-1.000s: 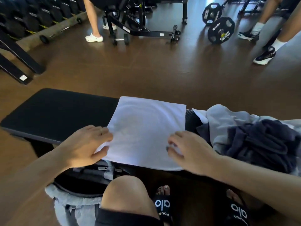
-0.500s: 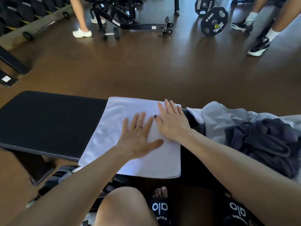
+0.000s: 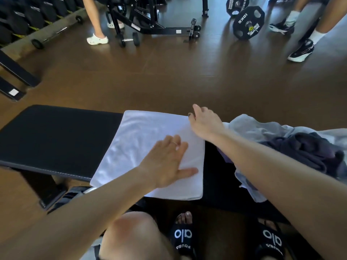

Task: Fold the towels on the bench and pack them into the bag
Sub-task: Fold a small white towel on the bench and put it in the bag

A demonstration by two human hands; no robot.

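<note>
- State vs. half a second earlier: both palms were pressed side by side on the middle of the white towel (image 3: 148, 147); now they are split apart.
- Left hand (image 3: 169, 164): laid flat on the towel's near-right area, fingers straight, thumb spread toward the right edge. Nothing is gripped; the cloth is only pressed. The fingers are motion-blurred, so a smoothing sweep is judged to be in progress.
- Right hand (image 3: 204, 122): shifted out to the towel's far right corner, beyond and to the right of the left hand. Fingers are curled down at the corner; whether cloth is actually pinched cannot be told, since the fingertips are hidden behind the hand.
- Towel: folded into a flat rectangle on the counter (image 3: 56, 136), its near edge overhanging slightly toward the knees. Its position is unchanged from the earlier frames.
- Remaining pile (image 3: 300, 147): grey and dark towels are heaped just right of the right forearm, unfolded.
- Bag (image 3: 78, 194): only a sliver is seen below the left forearm, under the counter's near edge; no towel is seen in it.
- Meaning for the task: flattening is judged finished; the corner reach suggests the next fold is being set up. Packing is not yet started.
</note>
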